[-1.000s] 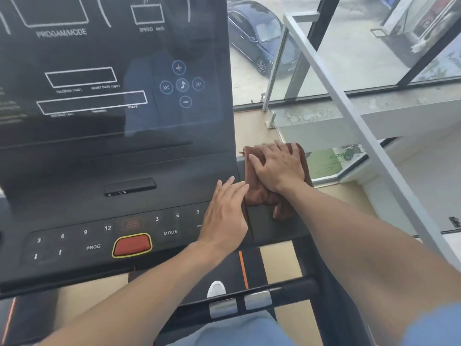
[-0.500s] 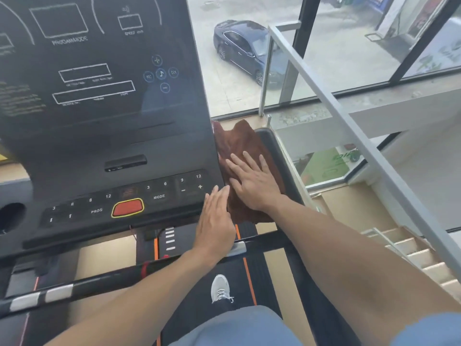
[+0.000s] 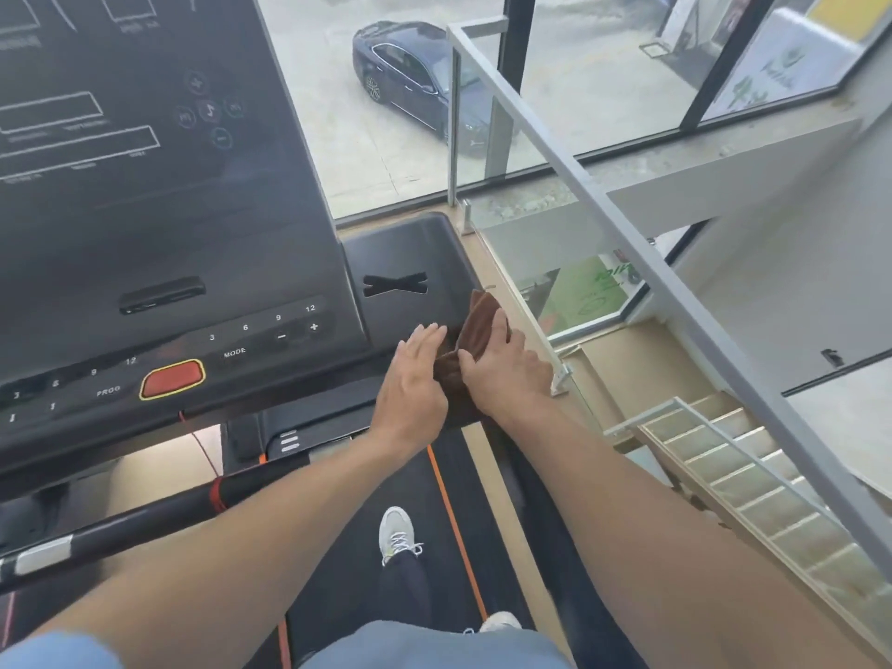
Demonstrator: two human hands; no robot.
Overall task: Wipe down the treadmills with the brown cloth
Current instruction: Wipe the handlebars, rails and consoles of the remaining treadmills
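The brown cloth [image 3: 475, 333] was a dark, reddish-brown piece of soft fabric, bunched into folds, with one pointed corner standing up past the fingertips and its lower edge hanging below the heels of both hands. It lay at the near right corner of the treadmill [image 3: 183, 243] console, on the black side tray [image 3: 410, 248], between the two hands. The right hand [image 3: 502, 374] rested on top of the cloth with its fingers bent down over the far folds and its thumb pressed against the fabric on the inner side, so that it grasped the cloth. The left hand [image 3: 415, 383] lay flat beside it, fingers straight and held together, their outer edge touching the cloth and the palm pressing on the tray edge; it gripped nothing. Beyond the fingertips of the left hand the tray showed an X-shaped slot [image 3: 395, 284]. To the left of the left hand's fingers ran the row of number keys [image 3: 263, 325], the MODE label and a red button [image 3: 172, 379] with a yellow border. Below the wrists a black handlebar [image 3: 145, 519] crossed the view, and beneath it the belt [image 3: 386, 475] carried a grey shoe [image 3: 396, 533]. To the right of the right hand's fingers stood a glass railing [image 3: 579, 185] above a staircase [image 3: 753, 490].
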